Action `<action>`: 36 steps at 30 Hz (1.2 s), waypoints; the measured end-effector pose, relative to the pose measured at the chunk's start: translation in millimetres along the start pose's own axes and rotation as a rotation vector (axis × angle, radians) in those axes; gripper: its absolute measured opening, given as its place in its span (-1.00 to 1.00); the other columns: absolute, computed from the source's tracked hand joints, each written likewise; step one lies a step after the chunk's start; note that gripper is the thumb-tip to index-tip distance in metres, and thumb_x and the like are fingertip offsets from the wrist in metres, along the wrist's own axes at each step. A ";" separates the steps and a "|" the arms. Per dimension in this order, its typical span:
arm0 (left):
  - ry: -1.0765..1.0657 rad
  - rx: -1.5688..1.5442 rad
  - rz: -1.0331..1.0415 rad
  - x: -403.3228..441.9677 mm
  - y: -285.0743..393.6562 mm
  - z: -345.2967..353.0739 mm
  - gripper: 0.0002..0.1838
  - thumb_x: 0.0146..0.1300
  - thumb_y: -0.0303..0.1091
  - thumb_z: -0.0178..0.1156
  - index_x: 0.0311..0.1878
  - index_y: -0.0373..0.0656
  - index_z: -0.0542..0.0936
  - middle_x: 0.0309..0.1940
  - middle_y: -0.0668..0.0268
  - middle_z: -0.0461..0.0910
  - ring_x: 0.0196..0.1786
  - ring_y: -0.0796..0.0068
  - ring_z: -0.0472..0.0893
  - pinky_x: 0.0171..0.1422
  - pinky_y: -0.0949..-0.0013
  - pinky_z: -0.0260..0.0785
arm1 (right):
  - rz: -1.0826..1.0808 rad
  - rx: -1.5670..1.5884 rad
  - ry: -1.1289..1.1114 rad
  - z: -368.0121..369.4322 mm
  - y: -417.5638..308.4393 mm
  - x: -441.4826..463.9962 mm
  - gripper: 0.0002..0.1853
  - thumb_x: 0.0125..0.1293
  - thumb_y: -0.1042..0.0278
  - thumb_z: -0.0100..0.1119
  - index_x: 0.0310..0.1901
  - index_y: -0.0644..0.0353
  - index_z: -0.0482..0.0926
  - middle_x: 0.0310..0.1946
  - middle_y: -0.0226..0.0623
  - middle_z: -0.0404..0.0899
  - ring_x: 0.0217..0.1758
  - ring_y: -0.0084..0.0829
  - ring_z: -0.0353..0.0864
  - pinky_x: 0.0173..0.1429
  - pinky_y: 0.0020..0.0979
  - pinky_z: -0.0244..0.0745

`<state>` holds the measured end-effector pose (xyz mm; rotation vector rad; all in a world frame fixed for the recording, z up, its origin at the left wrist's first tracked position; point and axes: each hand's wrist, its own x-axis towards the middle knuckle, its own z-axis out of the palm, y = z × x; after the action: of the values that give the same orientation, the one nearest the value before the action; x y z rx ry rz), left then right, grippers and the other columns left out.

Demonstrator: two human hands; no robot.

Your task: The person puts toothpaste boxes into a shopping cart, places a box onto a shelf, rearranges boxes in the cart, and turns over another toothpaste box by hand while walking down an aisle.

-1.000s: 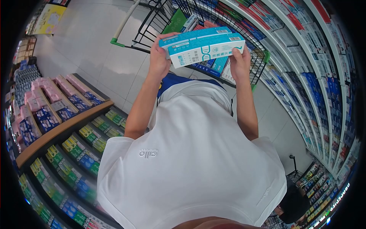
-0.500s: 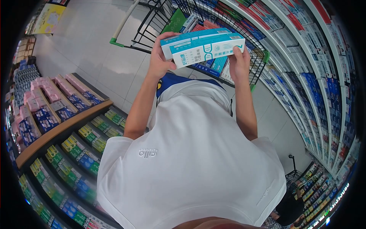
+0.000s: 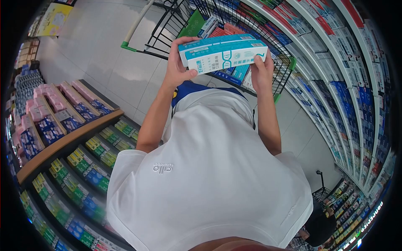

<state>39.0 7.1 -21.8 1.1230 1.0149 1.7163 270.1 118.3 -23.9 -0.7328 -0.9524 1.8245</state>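
Observation:
Two long teal-and-white toothpaste boxes [image 3: 228, 57] are held side by side in front of me, over the near edge of a shopping cart. Printed characters cover the white face of the nearer box. My left hand [image 3: 178, 65] is closed round their left end, thumb at the lower front corner. At the other end, my right hand [image 3: 263, 73] grips with its thumb on the white face; its other fingers are partly hidden behind the boxes. Beneath them, the black wire shopping cart [image 3: 155, 44] has green corners and several boxed goods inside, including a green box [image 3: 191, 25].
Tall white shelves [image 3: 335, 83] packed with boxed goods curve along the right. On the left stands a display rack [image 3: 79, 167] of green, yellow and blue packs, with pink packages [image 3: 44, 100] beyond it. Another person in black [image 3: 320, 228] and a second cart are at lower right.
The boxes have tilted slightly, so more of their teal upper side shows. Both hands keep hold of them and have shifted only a little.

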 end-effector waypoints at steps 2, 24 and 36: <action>-0.016 -0.037 0.006 -0.8 -0.8 -1.3 -0.03 -0.20 -0.10 0.49 0.26 -0.23 0.18 0.19 0.04 0.33 0.27 0.22 0.36 0.36 0.22 0.20 | -0.021 -0.008 -0.020 -2.3 1.7 -0.3 -0.49 0.22 0.44 0.23 0.19 0.28 0.32 0.05 -0.29 0.47 0.11 -0.46 0.45 0.24 -0.36 0.30; -0.185 0.012 0.098 -0.9 38.3 -0.9 0.05 -0.28 -0.04 0.44 0.30 -0.25 0.13 0.19 -0.04 0.29 0.29 0.09 0.34 0.35 0.13 0.24 | -0.013 0.025 -0.218 9.3 -19.4 -13.1 -0.01 -0.14 0.32 0.53 0.34 0.44 0.18 0.16 -0.14 0.45 0.20 -0.37 0.46 0.29 -0.39 0.30; -0.225 0.034 0.130 -3.4 41.3 -7.3 0.06 -0.30 -0.05 0.42 0.29 -0.27 0.13 0.19 -0.09 0.28 0.30 0.02 0.33 0.34 0.09 0.24 | -0.022 0.034 -0.250 14.9 -24.2 -12.6 0.01 -0.23 0.33 0.53 0.32 0.39 0.20 0.13 -0.18 0.45 0.20 -0.35 0.46 0.30 -0.37 0.29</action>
<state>24.5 -11.1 13.3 1.3959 0.8494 1.6331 274.2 109.0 5.5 -0.4776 -1.0823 1.9383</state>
